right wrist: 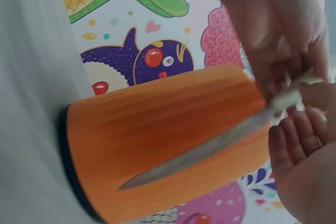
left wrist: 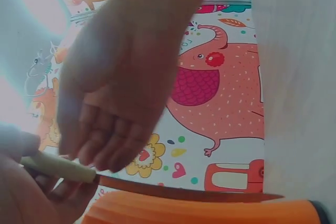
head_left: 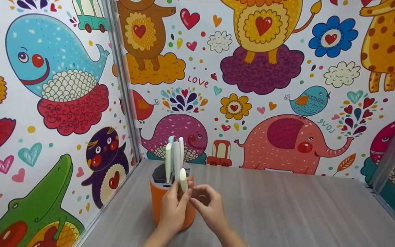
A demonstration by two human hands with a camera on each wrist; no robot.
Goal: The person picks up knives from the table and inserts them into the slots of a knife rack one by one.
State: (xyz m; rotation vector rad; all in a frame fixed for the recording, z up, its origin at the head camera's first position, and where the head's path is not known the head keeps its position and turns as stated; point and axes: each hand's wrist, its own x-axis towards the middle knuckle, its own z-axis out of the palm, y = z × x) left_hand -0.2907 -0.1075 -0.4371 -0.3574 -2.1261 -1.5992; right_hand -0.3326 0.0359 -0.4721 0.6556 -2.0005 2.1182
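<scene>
My left hand (head_left: 173, 206) grips the pale handle (head_left: 183, 178) of a kitchen knife, held in front of an orange knife block (head_left: 156, 199). In the right wrist view the bare blade (right wrist: 199, 152) slants down along the outside of the block. Close beside the left hand is my right hand (head_left: 212, 207), its fingers loosely bent near the handle. The left wrist view shows those fingers right by the handle (left wrist: 63, 168); whether they touch it is hard to tell. Several other pale handles (head_left: 168, 161) stand upright in the block's top.
The block stands on a grey wood-grain table (head_left: 286, 206). Behind it rises a back wall (head_left: 269, 103) printed with cartoon animals, and a similar side wall (head_left: 60, 144) is on the left. A metal corner strip (head_left: 123, 85) joins them.
</scene>
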